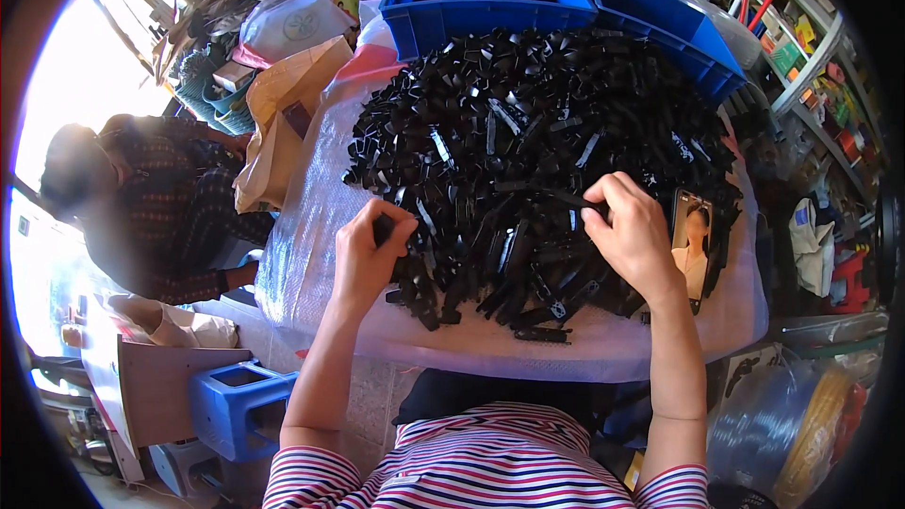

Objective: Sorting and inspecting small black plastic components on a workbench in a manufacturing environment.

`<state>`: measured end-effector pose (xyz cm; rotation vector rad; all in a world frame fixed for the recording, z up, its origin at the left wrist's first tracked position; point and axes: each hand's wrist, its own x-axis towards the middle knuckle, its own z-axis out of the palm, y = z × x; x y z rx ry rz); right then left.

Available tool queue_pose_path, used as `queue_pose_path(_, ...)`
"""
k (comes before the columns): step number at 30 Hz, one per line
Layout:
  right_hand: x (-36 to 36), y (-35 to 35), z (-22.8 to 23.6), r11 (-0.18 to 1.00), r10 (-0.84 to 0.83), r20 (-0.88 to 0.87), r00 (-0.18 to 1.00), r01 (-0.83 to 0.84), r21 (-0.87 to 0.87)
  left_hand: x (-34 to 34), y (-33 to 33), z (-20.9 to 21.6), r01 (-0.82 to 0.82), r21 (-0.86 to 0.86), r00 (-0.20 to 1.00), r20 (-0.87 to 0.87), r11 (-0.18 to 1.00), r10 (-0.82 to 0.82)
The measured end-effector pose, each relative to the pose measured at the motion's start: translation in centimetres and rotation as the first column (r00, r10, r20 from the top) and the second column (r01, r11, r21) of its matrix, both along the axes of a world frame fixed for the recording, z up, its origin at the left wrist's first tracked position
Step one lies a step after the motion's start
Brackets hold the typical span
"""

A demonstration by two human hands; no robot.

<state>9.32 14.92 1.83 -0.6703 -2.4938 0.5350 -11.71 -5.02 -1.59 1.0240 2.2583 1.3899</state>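
A large heap of small black plastic parts (528, 123) covers the table in front of me. My left hand (366, 250) is closed at the heap's left edge, its fingers curled round a small black plastic part (384, 229). Over the heap's right side, my right hand (630, 236) is pinched on the end of a long thin black strip (556, 196). Much of what each hand grips is hidden by the fingers. Beside my right wrist a phone (693, 245) lies among the parts, its screen lit with a picture of a person.
Two blue bins (485, 17) stand at the table's far edge, one holding black parts. A translucent sheet (311, 226) covers the table. At the left are a bent-over person (160, 198), a brown paper sack (283, 132) and a blue stool (240, 415). Crowded shelves (830, 123) stand right.
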Motion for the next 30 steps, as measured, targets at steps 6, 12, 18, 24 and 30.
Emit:
queue_pose_path(6, -0.4, -0.3, -1.7, 0.981, 0.137, 0.05, 0.989, -0.143, 0.133, -1.0, -0.4, 1.5, 0.133, 0.068, 0.899, -0.428, 0.989, -0.092)
queue_pose_path(12, -0.7, 0.5, -2.5, 0.982, 0.071, 0.009, 0.997, -0.071, 0.177, 1.6, -2.2, 2.3, 0.329, -0.199, 0.858, -0.345, 0.923, -0.38)
queue_pose_path(18, 0.6, -3.6, 0.4, 0.969, 0.105, -0.266, 0.958, -0.159, -0.19, 1.2, -2.8, 0.0, 0.335, -0.255, 0.791, -0.446, 0.907, -0.418)
queue_pose_path(24, 3.6, -7.7, -2.0, 0.794, 0.041, -0.327, 0.944, -0.23, -0.563, 1.3, -1.4, 0.0, 0.266, 0.012, 0.954, -0.148, 0.964, -0.261)
queue_pose_path(30, 2.0, -9.9, -2.5, 0.736, 0.011, -0.521, 0.853, -0.36, -0.573, 4.1, 0.7, 1.2, 0.301, 0.215, 0.897, 0.266, 0.929, -0.353)
